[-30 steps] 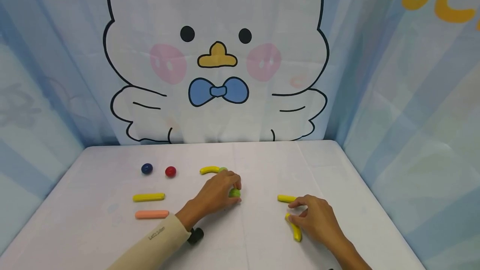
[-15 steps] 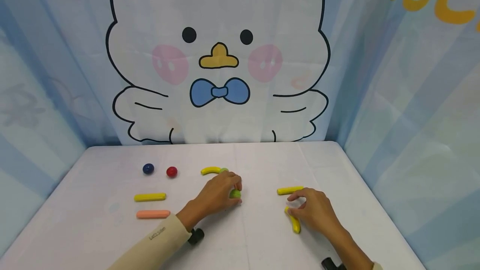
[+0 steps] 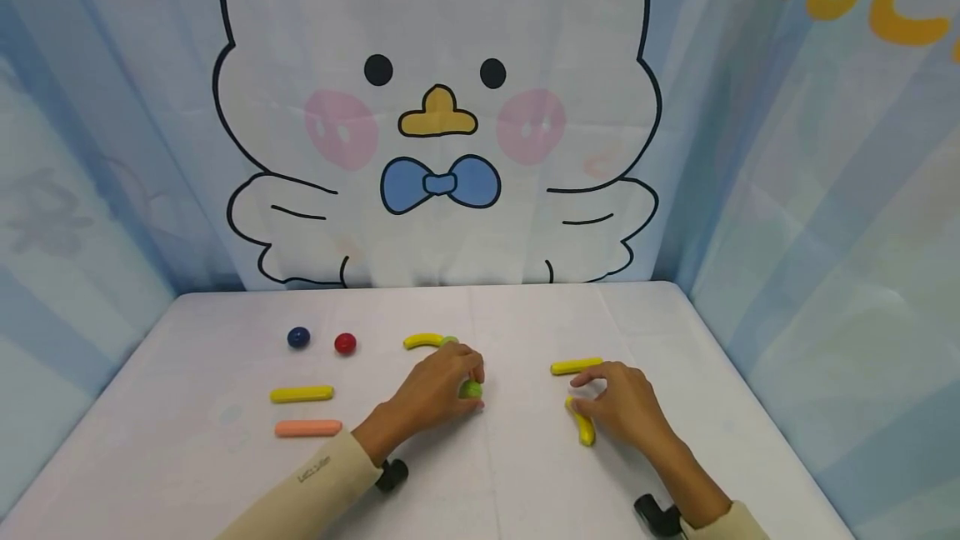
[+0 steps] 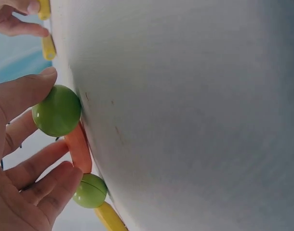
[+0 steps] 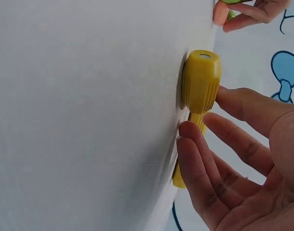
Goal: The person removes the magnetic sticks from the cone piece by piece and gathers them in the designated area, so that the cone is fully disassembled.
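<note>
My left hand (image 3: pixel 438 383) holds a glossy green ball (image 3: pixel 471 389), thumb on one side and fingers beyond. In the left wrist view an orange stick (image 4: pixel 78 150) runs from that ball (image 4: pixel 56 110) to a second green ball (image 4: pixel 90 191), with a curved yellow stick (image 3: pixel 422 341) touching the far ball. The head view hides the orange stick under the hand. My right hand (image 3: pixel 628 407) has its thumb at a curved yellow stick (image 3: pixel 584 429) and its index finger by a straight yellow stick (image 3: pixel 576 366). The right wrist view shows the ridged curved stick (image 5: pixel 201 82) between its digits.
At the left of the white table (image 3: pixel 225 482) lie a dark blue ball (image 3: pixel 298 337), a red ball (image 3: pixel 345 344), a straight yellow stick (image 3: pixel 302 394) and an orange stick (image 3: pixel 308 428). A cartoon-printed curtain (image 3: pixel 442 248) rises behind the table's far edge.
My right hand has slid away from me and slightly left; the curved and straight yellow sticks near it have moved along. The left hand and its green ball have stayed nearly still.
</note>
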`<state>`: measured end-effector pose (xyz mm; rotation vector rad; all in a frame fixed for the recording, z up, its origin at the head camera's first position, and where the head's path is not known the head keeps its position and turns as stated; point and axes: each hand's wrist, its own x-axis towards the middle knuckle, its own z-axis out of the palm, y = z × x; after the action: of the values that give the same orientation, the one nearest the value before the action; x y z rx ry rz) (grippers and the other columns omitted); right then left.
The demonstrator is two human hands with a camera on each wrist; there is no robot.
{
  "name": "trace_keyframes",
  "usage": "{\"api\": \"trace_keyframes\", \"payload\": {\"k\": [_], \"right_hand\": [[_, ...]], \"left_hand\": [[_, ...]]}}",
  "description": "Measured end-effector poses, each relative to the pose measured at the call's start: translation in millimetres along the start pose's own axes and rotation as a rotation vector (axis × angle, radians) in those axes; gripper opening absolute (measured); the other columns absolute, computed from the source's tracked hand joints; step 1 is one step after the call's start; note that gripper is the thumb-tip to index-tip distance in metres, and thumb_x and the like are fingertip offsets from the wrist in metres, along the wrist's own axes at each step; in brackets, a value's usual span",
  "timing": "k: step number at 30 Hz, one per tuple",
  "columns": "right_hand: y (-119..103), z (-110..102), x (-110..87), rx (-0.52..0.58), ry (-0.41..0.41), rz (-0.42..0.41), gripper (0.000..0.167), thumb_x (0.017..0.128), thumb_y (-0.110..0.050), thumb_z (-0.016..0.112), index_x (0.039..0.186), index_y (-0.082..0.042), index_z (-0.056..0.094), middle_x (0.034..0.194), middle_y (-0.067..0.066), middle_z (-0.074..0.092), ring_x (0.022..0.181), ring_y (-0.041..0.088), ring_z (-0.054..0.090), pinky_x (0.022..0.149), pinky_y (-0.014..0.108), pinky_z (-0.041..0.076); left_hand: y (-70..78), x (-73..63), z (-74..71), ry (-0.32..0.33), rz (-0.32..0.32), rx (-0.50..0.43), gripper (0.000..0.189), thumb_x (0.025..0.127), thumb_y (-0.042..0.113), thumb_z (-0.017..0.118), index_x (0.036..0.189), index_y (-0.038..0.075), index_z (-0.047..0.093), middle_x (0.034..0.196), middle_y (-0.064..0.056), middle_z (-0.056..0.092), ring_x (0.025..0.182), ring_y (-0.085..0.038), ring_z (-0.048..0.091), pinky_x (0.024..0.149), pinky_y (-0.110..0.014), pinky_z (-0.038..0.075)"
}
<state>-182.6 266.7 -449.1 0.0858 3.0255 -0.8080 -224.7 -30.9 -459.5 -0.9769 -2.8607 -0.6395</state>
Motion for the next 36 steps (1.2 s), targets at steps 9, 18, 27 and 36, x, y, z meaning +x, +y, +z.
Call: {"api": "trace_keyframes", "payload": {"k": [9,18,27,36], "right_hand": [[-2,1,3.2,0.016,0.027,-0.018,0.017,0.084,-0.02,0.089,0.1,-0.018,0.084,0.13,0.018,0.073,0.108,0.031,0.068,0.095,0.054,0.055],[-20,4,5.0,0.065,0.115,-0.073,0.02,0.084,-0.02,0.091,0.101,-0.017,0.082,0.114,0.006,0.077,0.083,0.014,0.07,0.071,0.029,0.055],[-50,20,9.3,0.133,0.106,-0.144,0.021,0.082,-0.019,0.093,0.1,-0.018,0.083,0.104,0.003,0.078,0.08,0.011,0.068,0.071,0.029,0.056],[-72,38,19.7,0.196,0.04,-0.237,0.018,0.084,-0.013,0.091,0.1,-0.016,0.083,0.103,0.0,0.079,0.076,0.006,0.067,0.068,0.025,0.055]], "left_hand": [[1.0,-5.4,0.9,0.024,-0.018,-0.034,0.03,0.082,0.029,0.095,0.099,0.02,0.072,0.101,0.001,0.055,0.095,-0.013,0.049,0.078,-0.027,0.048],[0.6,-11.2,0.7,0.011,-0.03,-0.052,0.03,0.085,0.023,0.092,0.103,0.018,0.068,0.098,0.004,0.061,0.09,-0.011,0.053,0.081,-0.029,0.05],[-0.9,-14.6,1.3,0.014,-0.044,-0.097,0.031,0.085,0.022,0.092,0.105,0.019,0.068,0.1,0.005,0.066,0.09,-0.009,0.055,0.082,-0.028,0.051],[-0.9,-18.2,-0.2,0.026,-0.121,-0.15,0.032,0.086,0.023,0.091,0.108,0.018,0.068,0.101,0.005,0.07,0.096,-0.014,0.061,0.088,-0.035,0.055]]}}
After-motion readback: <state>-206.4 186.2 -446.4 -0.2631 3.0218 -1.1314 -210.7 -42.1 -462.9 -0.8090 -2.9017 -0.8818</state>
